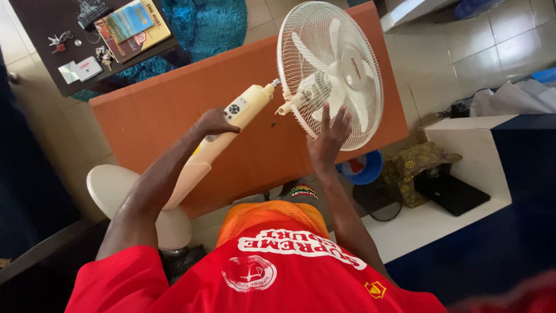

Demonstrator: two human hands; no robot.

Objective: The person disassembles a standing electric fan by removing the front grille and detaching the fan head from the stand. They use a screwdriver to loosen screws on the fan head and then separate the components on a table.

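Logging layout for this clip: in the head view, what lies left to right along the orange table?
Left hand → cream fan stem → right hand → white fan cage, which overlaps the right hand.

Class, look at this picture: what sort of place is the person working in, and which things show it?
Probably a room in a home: a tiled floor, a blue shaggy rug, and a dark side table bearing books and keys.

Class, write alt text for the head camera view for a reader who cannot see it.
A person's left hand grips a cream fan stand while the right hand presses the white fan grille, over an orange table.
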